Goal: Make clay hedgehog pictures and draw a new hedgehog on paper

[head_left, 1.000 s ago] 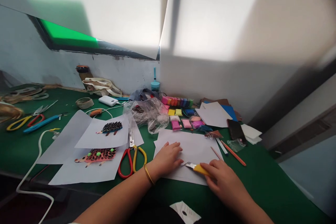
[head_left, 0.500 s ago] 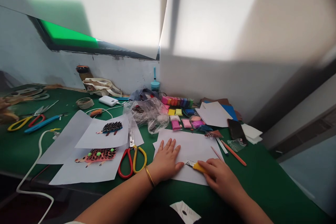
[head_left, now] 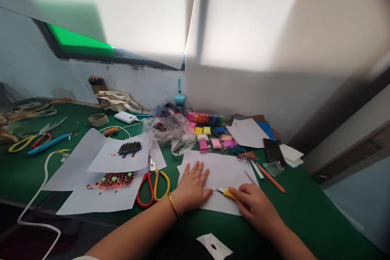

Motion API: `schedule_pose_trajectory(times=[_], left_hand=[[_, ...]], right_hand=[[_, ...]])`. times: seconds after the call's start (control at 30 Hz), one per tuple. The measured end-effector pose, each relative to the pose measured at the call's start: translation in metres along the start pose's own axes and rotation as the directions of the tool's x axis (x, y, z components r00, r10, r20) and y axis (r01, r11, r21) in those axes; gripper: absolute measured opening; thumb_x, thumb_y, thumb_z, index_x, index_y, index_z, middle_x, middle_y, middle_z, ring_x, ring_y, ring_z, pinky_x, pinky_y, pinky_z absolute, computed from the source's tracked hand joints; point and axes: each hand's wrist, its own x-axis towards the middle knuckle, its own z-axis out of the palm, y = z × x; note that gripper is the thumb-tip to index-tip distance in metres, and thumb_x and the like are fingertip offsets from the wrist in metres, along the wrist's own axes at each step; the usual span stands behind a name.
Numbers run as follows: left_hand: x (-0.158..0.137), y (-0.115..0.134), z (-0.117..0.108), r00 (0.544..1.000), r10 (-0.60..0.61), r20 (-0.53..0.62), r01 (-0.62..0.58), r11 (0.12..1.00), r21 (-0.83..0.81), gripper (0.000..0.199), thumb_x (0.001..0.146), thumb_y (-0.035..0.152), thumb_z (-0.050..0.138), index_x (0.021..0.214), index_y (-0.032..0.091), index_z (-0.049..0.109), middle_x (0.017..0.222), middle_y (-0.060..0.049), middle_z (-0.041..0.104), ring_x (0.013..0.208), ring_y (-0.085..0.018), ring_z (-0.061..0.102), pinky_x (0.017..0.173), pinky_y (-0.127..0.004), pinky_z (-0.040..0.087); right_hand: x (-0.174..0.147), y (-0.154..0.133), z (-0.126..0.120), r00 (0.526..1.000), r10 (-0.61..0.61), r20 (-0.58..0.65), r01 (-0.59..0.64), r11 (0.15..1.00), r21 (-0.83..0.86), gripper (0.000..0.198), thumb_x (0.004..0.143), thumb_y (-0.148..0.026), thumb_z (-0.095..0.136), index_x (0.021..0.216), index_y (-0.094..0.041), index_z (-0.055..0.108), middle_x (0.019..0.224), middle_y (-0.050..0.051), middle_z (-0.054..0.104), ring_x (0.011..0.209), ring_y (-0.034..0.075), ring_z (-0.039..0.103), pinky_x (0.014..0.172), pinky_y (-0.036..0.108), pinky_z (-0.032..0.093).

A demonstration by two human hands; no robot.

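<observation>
My left hand (head_left: 195, 186) lies flat, fingers spread, on a white sheet of paper (head_left: 221, 166). In my right hand (head_left: 254, 203) is a yellow utility knife (head_left: 230, 193), held low with its blade pointing left at the sheet, close to my left thumb. Whether the tip touches the paper is too small to tell. Just left of my left wrist lie scissors (head_left: 154, 187) with one red and one yellow handle. Farther left, paper sheets carry a black-spined hedgehog figure (head_left: 130, 148) and a pink one (head_left: 114, 180) with green dots.
Behind the sheet lie clay packets (head_left: 216, 143) and a clear plastic bag (head_left: 183, 136). An orange stick (head_left: 271, 177) and a dark phone (head_left: 274, 152) are at right. Another pair of scissors (head_left: 36, 140), a blue tool (head_left: 48, 145) and a white cable (head_left: 45, 178) lie at left.
My right hand and the utility knife have shifted very slightly. My left hand stays flat on the paper.
</observation>
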Motion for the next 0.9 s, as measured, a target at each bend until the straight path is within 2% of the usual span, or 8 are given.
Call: schedule_pose_trajectory(times=[0.63,0.9], left_hand=[[-0.0005,-0.0006,-0.0007,1.0,0.016,0.003,-0.016,1.0,-0.009,0.077,0.091,0.068,0.026,0.151,0.019,0.028,0.159,-0.014,0.015,0.148,-0.031,0.005,0.117,-0.059,0.002],[-0.0011,0.0009,-0.0045,0.997,0.078,0.005,-0.078,0.997,0.003,0.076,0.092,0.068,0.026,0.151,0.02,0.027,0.159,-0.013,0.017,0.148,-0.031,0.007,0.117,-0.058,0.002]], right_hand=[[0.0084,-0.0016,0.0033,1.0,-0.003,-0.027,0.004,1.0,0.008,0.039,0.089,-0.019,0.05,0.123,-0.031,0.064,0.087,0.005,0.062,0.079,0.018,0.059,0.073,0.035,0.049],[0.0082,-0.003,0.0017,1.0,-0.005,0.002,0.005,1.0,0.009,0.039,0.09,-0.02,0.048,0.125,-0.03,0.063,0.09,0.006,0.062,0.081,0.019,0.058,0.072,0.034,0.048]])
